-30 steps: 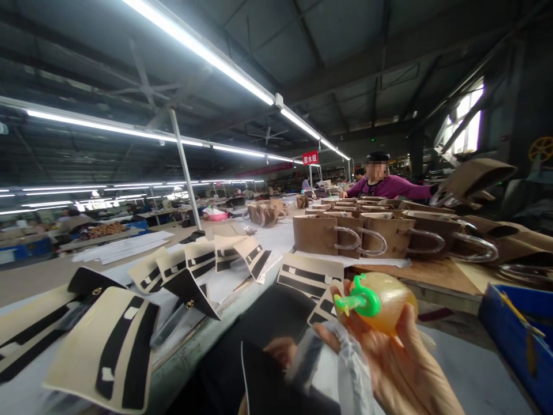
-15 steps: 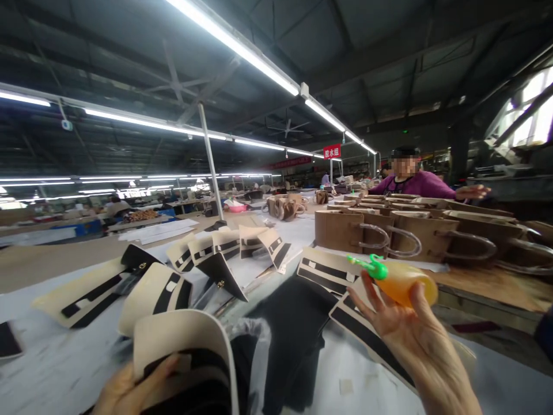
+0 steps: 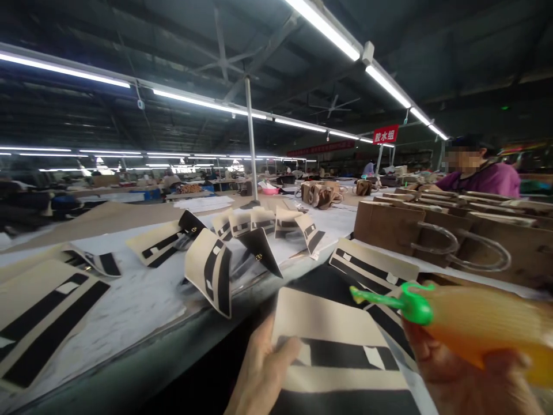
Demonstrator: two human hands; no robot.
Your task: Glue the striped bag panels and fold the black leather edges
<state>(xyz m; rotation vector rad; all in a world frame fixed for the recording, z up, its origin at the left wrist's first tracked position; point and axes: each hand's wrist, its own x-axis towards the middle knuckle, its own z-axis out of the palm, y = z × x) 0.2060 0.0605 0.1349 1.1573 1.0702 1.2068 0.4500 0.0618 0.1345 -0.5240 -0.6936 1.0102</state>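
Note:
My left hand grips the left edge of a cream panel, thumb on top. The panel carries broad black bands and small white patches, and lies tilted toward me, fairly flat. On the right, my right hand holds a squeeze bottle of orange-yellow liquid, fingers around its underside. Its green nozzle points left, above the panel's right side. The bottle and right hand are slightly blurred. Behind the held panel, another banded panel rests on the table, partly covered.
Several similar panels lie curled along the white-covered table. Brown bags with clear-wrapped handles stand in rows at right. Behind them is a co-worker in a purple top. A pole rises beyond the table.
The view has turned left. My left hand's panel, curled before, is now flatter and closer to the middle. The bottle in my right hand has come nearer, its nozzle closer to the panel.

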